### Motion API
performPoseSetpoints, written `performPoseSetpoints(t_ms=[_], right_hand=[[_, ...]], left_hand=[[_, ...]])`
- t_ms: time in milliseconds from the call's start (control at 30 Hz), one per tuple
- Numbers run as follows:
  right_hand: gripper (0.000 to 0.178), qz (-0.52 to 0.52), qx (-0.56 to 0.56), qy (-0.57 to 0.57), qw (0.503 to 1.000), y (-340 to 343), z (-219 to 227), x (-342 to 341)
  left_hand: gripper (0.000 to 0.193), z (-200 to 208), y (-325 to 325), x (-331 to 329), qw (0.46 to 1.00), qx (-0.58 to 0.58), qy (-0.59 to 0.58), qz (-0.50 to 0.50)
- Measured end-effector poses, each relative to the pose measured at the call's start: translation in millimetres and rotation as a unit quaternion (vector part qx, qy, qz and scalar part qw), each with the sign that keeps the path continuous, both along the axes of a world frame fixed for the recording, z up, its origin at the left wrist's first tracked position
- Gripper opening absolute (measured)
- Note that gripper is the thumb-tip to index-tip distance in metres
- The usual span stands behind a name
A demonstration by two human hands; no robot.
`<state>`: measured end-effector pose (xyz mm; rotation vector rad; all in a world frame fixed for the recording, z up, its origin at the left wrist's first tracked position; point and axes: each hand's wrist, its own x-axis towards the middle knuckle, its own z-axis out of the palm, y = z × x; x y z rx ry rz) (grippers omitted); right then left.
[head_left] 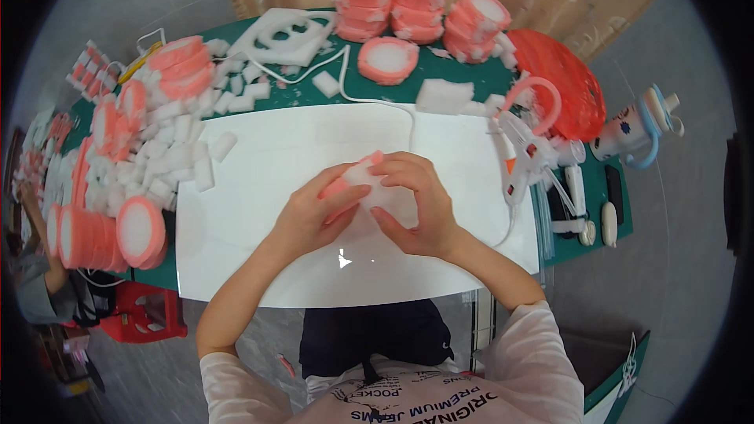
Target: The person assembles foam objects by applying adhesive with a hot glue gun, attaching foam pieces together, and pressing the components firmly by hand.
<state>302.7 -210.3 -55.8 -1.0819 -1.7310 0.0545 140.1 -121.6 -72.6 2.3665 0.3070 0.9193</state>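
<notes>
Over the white board, a small pink-and-white foam piece is held up between my two hands. My left hand grips its pink side, with fingers wrapped round it and the thumb lying across the white foam. From the other side my right hand curls round it, fingertips on its upper edge and the thumb lower down. Much of the piece is hidden by the fingers. A small white scrap lies on the board below the hands.
Loose white foam blocks heap up at the left beside round pink-and-white foam pieces. More stand in stacks at the back. A white glue gun, a red bag and a tumbler are on the right.
</notes>
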Motion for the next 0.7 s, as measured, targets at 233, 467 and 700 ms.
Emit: performPoseSetpoints(t_ms=[233,467,700], right_hand=[[0.044,0.004,0.005,-0.001,1.000,-1.0,-3.2,-0.7],[0.043,0.015,-0.023,0.044,0.999,-0.6,-5.5,-1.7],[0.042,-0.062,-0.108,-0.054,0.991,-34.1,41.6,-4.8]], left_hand=[[0.045,4.2,-4.2,3.1,0.999,-0.020,0.032,0.031],[0.046,2.4,-4.5,6.8,1.000,-0.010,0.000,0.016],[0.038,3.7,-7.8,6.1,0.999,-0.011,0.023,0.040]])
